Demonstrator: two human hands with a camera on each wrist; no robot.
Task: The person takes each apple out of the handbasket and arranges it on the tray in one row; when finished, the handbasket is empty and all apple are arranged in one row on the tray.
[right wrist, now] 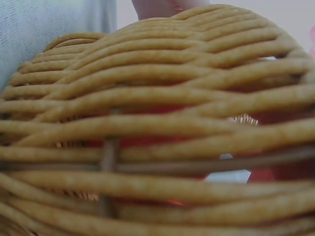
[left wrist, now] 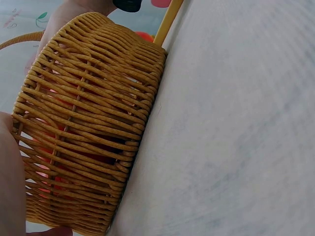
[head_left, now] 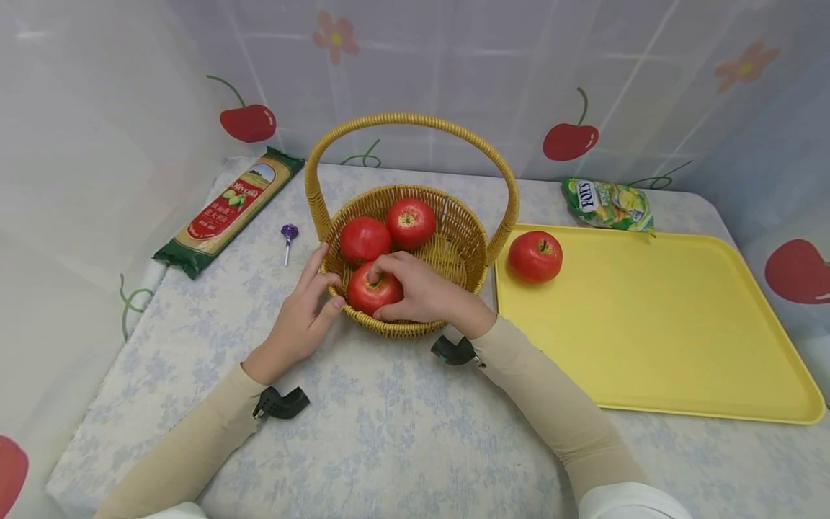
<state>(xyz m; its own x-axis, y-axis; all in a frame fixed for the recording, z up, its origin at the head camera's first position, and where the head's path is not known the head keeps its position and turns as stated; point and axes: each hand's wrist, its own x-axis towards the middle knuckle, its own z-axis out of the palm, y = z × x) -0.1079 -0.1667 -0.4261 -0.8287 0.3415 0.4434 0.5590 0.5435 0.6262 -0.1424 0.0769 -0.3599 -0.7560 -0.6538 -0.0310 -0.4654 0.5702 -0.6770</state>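
Note:
A golden wicker basket (head_left: 402, 330) with a tall arched handle holds three red apples. My right hand (head_left: 424, 288) reaches over its near rim and grips the nearest apple (head_left: 382, 294) from above, thumb and fingers around it. Behind that one lie a left apple (head_left: 365, 239) and a rear apple (head_left: 411, 223). At the basket's left rim, my left hand (head_left: 300, 321) holds on, with bent fingers and thumb at the edge. The woven wall (left wrist: 93, 113) fills much of the left wrist view. In the right wrist view, wicker strands (right wrist: 147, 128) hide most of the gripped apple.
Right of the basket lies a yellow tray (head_left: 661, 324), with another red apple (head_left: 534, 256) at its left corner. A green FOX'S candy bag (head_left: 609, 205) sits behind the tray. A pasta packet (head_left: 230, 209) and a purple lollipop (head_left: 289, 232) lie on the left.

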